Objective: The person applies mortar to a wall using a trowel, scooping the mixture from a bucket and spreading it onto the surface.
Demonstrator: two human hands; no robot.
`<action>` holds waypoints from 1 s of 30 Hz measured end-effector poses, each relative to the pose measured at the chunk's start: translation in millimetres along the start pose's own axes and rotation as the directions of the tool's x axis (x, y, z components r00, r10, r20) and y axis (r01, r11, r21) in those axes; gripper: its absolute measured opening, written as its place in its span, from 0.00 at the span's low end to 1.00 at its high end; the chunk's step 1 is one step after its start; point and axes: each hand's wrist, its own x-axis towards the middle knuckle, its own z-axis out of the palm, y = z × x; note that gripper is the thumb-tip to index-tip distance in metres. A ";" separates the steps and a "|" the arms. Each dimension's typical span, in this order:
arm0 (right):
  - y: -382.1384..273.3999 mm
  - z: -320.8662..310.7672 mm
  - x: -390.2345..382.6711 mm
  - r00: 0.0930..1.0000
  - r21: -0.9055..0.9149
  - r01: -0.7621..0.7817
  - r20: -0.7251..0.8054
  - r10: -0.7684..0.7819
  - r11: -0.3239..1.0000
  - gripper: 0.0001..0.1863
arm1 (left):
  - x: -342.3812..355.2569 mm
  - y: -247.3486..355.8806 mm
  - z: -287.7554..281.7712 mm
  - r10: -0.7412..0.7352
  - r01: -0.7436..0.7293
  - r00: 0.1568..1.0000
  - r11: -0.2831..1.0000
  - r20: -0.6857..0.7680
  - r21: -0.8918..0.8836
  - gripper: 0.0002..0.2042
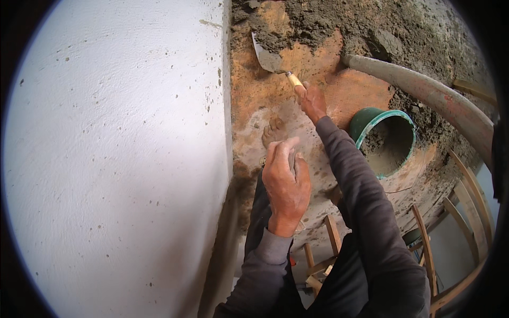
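Note:
My right hand [313, 102] is closed around the pale wooden handle of a trowel [262, 54]. The trowel's metal blade points away from me and left, low over the orange-brown surface, with wet grey mortar on part of it. Just beyond the blade lies a heap of mortar [313, 26]. My left hand [286, 183] is raised nearer to me, fingers bent and the thumb apart from them; I see nothing held, though the palm is hidden. Right of my right forearm, a green bucket [366, 123] leans with its mouth toward me and grey mortar inside.
A smooth white wall [122, 143] fills the left side. A long, pale, post-like piece [424, 82] crosses the upper right, beside more crumbly mortar. Wooden slats and framing [469, 217] stand at the lower right. A bare foot [272, 131] shows beyond my left hand.

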 end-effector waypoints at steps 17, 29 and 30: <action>-45.2 46.6 -43.7 0.820 0.600 -0.466 0.568 0.064 0.650 0.13 | 6.8 4.4 -2.0 0.023 -0.023 1.000 1.000 -0.014 -0.001 0.12; -115.8 59.7 28.3 0.785 0.549 -0.593 0.556 0.273 0.589 0.14 | 17.1 -1.2 -12.6 0.043 -0.044 0.999 0.999 -0.023 -0.007 0.13; -119.8 61.1 24.7 0.799 0.550 -0.578 0.533 0.280 0.603 0.14 | 17.9 -2.1 -14.4 0.043 -0.043 0.999 0.999 -0.017 -0.006 0.13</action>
